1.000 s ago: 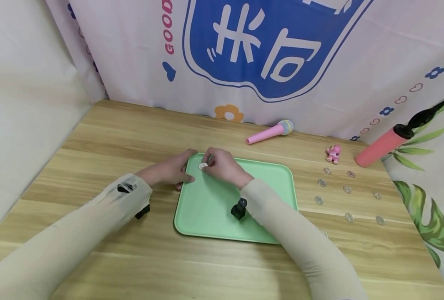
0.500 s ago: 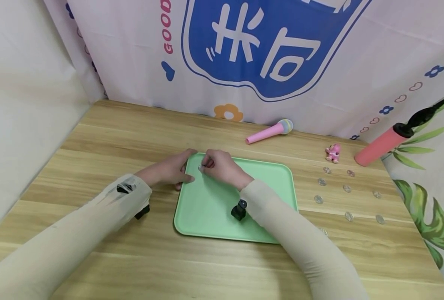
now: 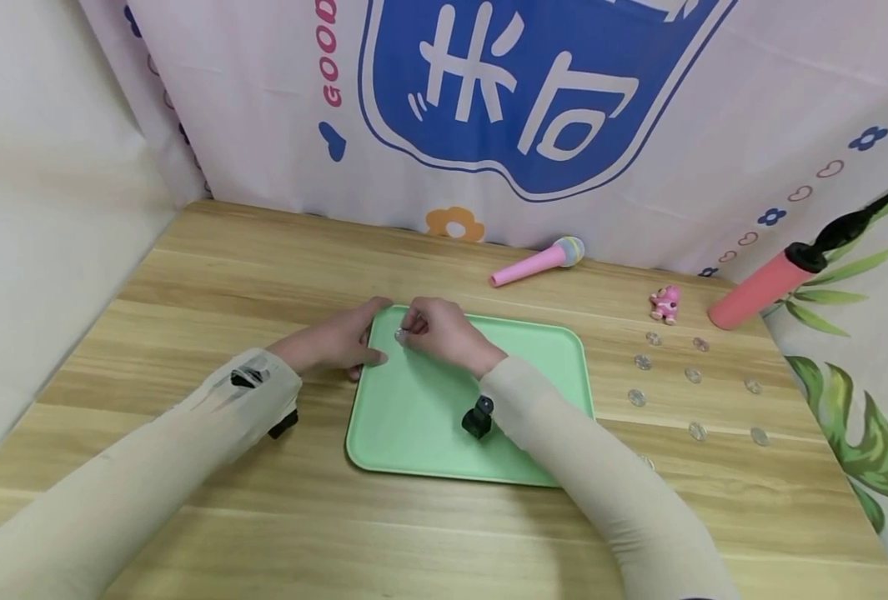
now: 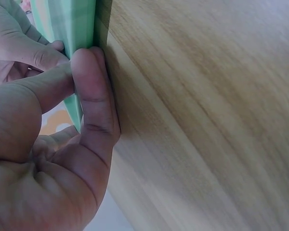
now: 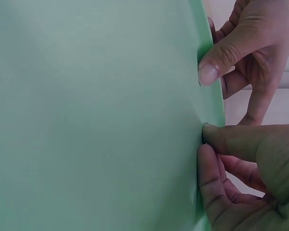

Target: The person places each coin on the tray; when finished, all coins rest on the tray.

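A light green rectangular tray [image 3: 428, 417] lies on the wooden table. My left hand [image 3: 338, 340] grips its left rim near the far corner, thumb over the inside and fingers on the outer side, as the left wrist view of that hand [image 4: 58, 144] shows. Between thumb and fingertips, my right hand [image 3: 444, 335] pinches a small silvery coin [image 3: 400, 335] just inside that corner. The coin stands tilted, nearly edge-on, low over the tray. In the right wrist view the fingers of my right hand [image 5: 245, 168] hide most of it.
Several similar coins [image 3: 636, 397] lie scattered right of the tray. Behind them are a small pink bear figure [image 3: 664, 305] and a red pump [image 3: 759, 292] with a black top. A pink toy microphone [image 3: 537, 263] lies beyond the tray, before a printed curtain [image 3: 263, 100].
The coin in my right fingers has turned from face-up to nearly edge-on, mostly in the first half second. Both hands and the tray have stayed in place.
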A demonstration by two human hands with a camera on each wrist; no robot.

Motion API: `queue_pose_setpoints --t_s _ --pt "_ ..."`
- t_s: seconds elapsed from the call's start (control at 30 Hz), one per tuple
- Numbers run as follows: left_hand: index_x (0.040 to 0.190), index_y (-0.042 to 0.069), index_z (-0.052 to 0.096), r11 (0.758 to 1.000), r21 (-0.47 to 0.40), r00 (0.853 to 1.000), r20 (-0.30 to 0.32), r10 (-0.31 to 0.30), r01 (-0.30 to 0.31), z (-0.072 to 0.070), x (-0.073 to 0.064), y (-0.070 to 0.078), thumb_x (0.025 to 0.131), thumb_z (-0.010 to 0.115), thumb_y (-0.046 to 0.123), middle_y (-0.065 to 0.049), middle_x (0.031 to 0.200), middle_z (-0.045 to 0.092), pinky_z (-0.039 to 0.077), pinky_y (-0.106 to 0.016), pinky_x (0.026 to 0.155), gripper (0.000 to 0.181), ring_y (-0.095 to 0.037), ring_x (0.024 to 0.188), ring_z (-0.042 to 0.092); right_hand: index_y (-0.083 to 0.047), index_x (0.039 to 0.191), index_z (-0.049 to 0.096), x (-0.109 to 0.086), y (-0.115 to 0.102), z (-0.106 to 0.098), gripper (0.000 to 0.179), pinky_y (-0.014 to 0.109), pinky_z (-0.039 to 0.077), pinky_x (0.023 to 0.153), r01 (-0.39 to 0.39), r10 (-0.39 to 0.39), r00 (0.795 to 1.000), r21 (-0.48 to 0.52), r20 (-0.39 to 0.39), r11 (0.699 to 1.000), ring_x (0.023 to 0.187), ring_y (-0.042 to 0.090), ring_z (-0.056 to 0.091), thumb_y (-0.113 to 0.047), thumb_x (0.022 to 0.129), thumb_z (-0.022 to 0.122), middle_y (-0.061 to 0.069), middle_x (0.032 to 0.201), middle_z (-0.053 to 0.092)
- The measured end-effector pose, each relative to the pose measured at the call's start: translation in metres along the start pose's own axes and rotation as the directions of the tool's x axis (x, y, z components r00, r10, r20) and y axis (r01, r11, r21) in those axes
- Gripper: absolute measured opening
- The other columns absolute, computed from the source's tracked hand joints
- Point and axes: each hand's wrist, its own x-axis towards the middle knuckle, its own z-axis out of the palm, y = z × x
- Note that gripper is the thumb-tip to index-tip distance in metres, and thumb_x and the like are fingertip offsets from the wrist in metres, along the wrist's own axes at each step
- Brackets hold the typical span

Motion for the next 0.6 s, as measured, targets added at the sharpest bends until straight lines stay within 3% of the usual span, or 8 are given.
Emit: queue_pose_setpoints --t_s 0.37,0.6 --pt "0.166 0.005 0.013 1.000 -0.005 1.000 -0.008 0.004 -0.004 -0.002 -0.002 -0.002 0.102 0.066 0.007 -0.009 0.078 0.059 0.057 -0.029 0.061 0.083 -0.015 0.060 0.062 -0.005 0.115 0.071 -0.005 0.004 -0.005 0.022 0.030 0.058 0.090 -0.020 0.020 1.000 0.071 -0.004 0.997 0.100 0.020 0.068 -0.020 0.099 0.074 0.010 0.111 0.074" --pt "0.166 0.007 0.013 1.000 0.003 1.000 -0.018 -0.010 0.010 0.000 -0.002 -0.001 0.102 0.066 0.008 -0.009 0.080 0.059 0.058 -0.028 0.062 0.083 -0.015 0.061 0.063 -0.002 0.118 0.071 -0.026 0.019 -0.019 0.021 0.032 0.058 0.094 -0.032 0.035 0.999 0.106 -0.021 0.994 0.104 0.021 0.067 -0.012 0.100 0.070 0.012 0.113 0.073"
